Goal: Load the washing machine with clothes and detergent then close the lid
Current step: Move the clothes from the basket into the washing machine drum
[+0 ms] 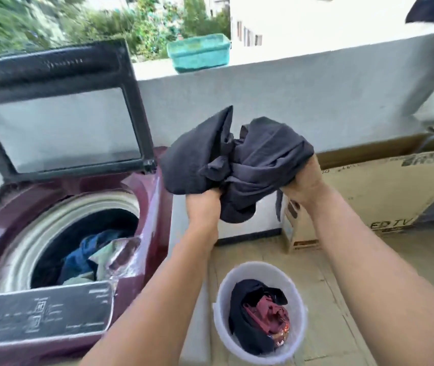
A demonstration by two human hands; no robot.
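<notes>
Both hands up in front of chest, each bunched into one crumpled dark grey cloth garment (237, 165). Left hand (204, 204) has fingers curled into the lower left folds; right hand (303, 186) clenches the lower right side, fingertips buried in fabric. Garment is in the air, to the right of the maroon top-loading washing machine (142, 196) and above the round white plastic bucket (259, 315), not over the drum opening.

Black-framed glass lid (60, 114) stands raised. Drum already holds blue and pale green clothes (89, 257). Bucket on the floor holds more dark and red clothes (260, 310) (so loading looks partway done, detergent not visible anywhere).

Risks, as judged from here:
- Loose tail hanging under the right hand could snag the machine's corner or drape over the rim on the swing left, then get trapped when the lid shuts.
- Letting go early drops it on the tiled floor or back in the bucket.
- Tossing it in as a tight ball may leave the load lumped on one side.
- Raised lid could be knocked by an arm and fall.

Teal plastic tub (198, 52) sits on the grey parapet wall (316, 83); brown cardboard TV box (385, 186) leans at right.
</notes>
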